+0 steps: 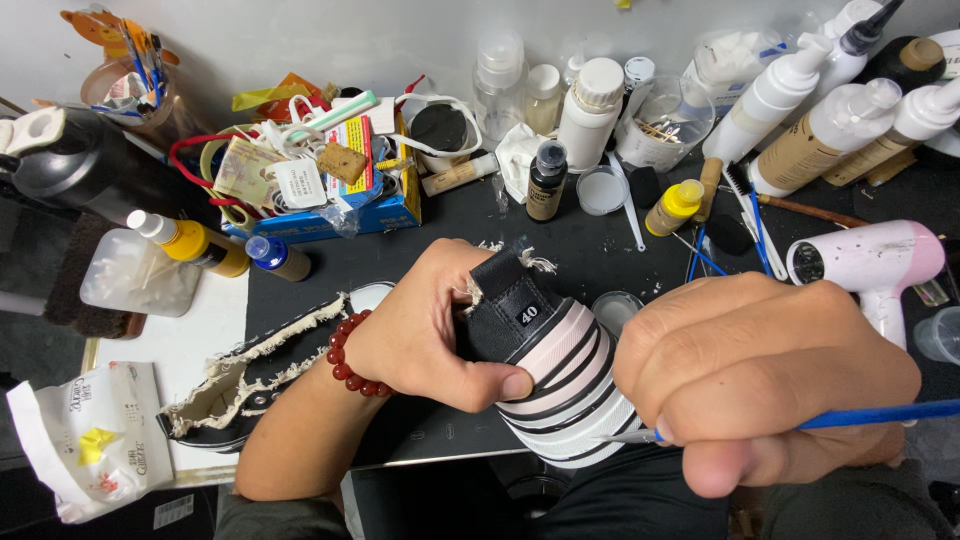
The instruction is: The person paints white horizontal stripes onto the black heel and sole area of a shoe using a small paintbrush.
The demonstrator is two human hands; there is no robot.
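1. Cluttered black worktop [590,250] fills the view, crowded along its far edge with white pump bottles [820,125] and small jars.
2. At the right edge lies a pale pink hair dryer [875,262]; a blue cardboard box [330,180] stuffed with odds and ends sits at the far left.
3. The left hand [430,325], a red bead bracelet [345,352] at its wrist, wraps closed around a black-and-white striped shoe part with a black tongue [560,370], held above the near edge of the worktop.
4. The right hand [760,375] is curled tight on a thin blue-handled paintbrush [880,415], its tip touching the striped surface.
5. A frayed black shoe [250,385] lies to the left.
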